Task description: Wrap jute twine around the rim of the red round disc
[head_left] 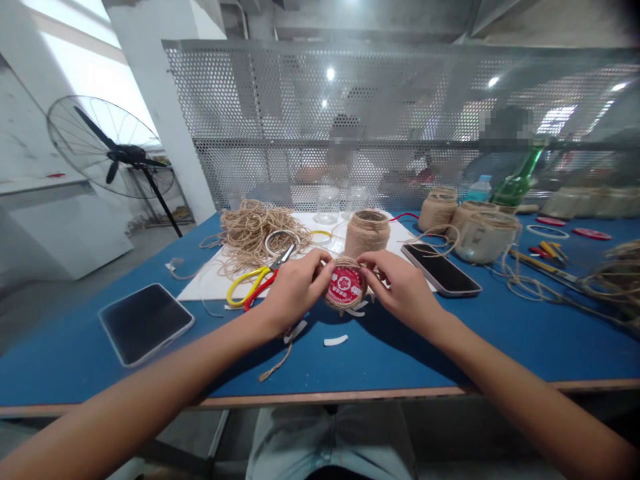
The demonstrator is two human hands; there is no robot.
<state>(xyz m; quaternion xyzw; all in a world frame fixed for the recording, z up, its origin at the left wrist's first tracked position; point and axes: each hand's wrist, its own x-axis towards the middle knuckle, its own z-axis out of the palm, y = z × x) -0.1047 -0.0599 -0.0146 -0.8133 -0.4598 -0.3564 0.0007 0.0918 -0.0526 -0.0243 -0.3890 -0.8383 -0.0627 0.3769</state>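
Note:
Between my two hands, a round red lid (345,287) with white print is tilted toward me, jute twine running round its rim. My left hand (300,283) pinches its left edge with thumb and fingers. On the opposite edge, the fingers of my right hand (400,283) are closed in the same way. Just behind the lid stands a twine-wrapped jar (367,231). Scissors (260,277) with yellow and red handles lie left of my left hand, by a heap of loose twine (257,230). White paper strips (335,341) lie below the lid.
A tablet-like device (145,323) lies at left, a phone (440,268) at right. More wrapped jars (485,237), a green bottle (520,177) and pens (547,252) are on the right. Clear glass jars (328,205) stand behind. A perforated screen (280,120) closes the far edge; people sit beyond.

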